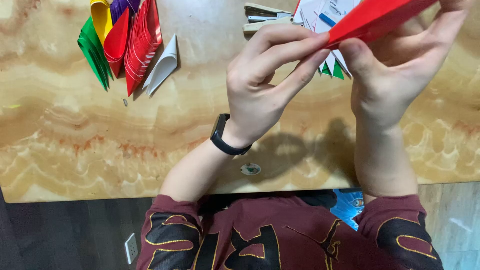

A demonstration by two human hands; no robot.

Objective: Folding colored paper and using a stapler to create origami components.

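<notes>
A folded red paper sheet (380,17) is held up above the marble table (75,135) at the top right. My left hand (265,80), with a black band on its wrist, pinches the paper's pointed left tip between fingers and thumb. My right hand (400,65) grips the same red paper from below and behind, thumb pressed near the tip. Both hands hover over the table, apart from the other papers.
At top left lies a pile of folded paper cones: green (92,50), yellow (101,17), purple (122,6), red (142,42) and white (162,65). A stapler (265,17) and loose paper sheets (325,15) lie at the top centre. The table's near edge runs along my torso.
</notes>
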